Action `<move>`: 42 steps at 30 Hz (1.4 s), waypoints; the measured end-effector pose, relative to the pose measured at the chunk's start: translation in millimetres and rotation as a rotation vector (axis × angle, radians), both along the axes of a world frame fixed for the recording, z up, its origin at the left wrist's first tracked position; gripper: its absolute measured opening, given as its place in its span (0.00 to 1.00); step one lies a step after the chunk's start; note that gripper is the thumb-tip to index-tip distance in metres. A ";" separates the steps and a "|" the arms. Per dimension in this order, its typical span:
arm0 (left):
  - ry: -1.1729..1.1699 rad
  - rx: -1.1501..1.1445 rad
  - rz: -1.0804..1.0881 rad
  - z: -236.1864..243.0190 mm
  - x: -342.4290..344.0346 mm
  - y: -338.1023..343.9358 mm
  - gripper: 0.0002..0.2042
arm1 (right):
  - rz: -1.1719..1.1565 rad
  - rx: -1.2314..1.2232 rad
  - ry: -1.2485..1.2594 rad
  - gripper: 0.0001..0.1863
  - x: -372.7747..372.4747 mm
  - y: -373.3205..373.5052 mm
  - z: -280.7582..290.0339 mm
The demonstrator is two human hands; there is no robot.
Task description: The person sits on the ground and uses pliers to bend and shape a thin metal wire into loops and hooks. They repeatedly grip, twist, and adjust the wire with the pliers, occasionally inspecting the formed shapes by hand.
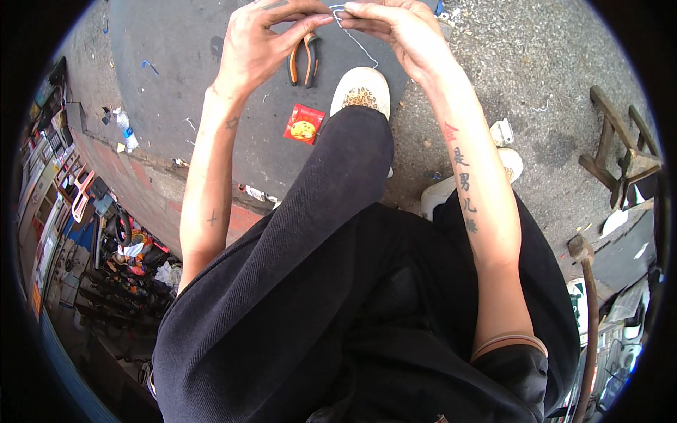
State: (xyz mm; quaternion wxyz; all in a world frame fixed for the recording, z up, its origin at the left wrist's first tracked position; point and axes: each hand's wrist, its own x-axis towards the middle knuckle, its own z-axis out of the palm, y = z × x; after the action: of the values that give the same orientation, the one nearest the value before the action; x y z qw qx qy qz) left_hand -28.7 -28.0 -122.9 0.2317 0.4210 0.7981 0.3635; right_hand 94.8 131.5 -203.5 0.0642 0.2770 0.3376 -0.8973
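Observation:
At the top edge, my left hand and my right hand face each other with their fingertips almost meeting. Both hands pinch a thin white string, which loops between the fingers. Its loose tail hangs down toward the toe of my light shoe. The ends of some fingers are cut off by the frame's top. Just below my left hand lie pliers with orange and black handles, their jaws partly hidden by that hand. A red packet with a yellow picture lies on the dark mat beside my leg.
A wooden stool lies at the right, with a long-handled hammer below it. A crumpled plastic bottle is at the left. Shelves and a clutter of tools and parts fill the lower left. Scraps of string dot the ground.

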 end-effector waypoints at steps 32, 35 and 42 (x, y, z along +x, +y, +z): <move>-0.504 0.050 0.510 -1.1 8.6 11.6 0.08 | -0.194 0.164 0.068 0.11 -10.1 -7.9 15.0; -0.495 0.059 0.557 0.4 12.9 13.2 0.11 | -0.198 0.135 0.072 0.11 -11.5 -7.9 18.7; -0.607 0.094 0.670 3.9 20.0 15.8 0.16 | -0.168 0.157 0.003 0.12 -11.2 -9.3 23.8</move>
State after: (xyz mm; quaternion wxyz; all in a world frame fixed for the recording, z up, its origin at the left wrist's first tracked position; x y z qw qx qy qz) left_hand -8.8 -12.2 -119.1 0.3054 0.0237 0.7688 0.5613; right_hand 83.6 122.2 -179.7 -0.0338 0.3072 0.3825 -0.8707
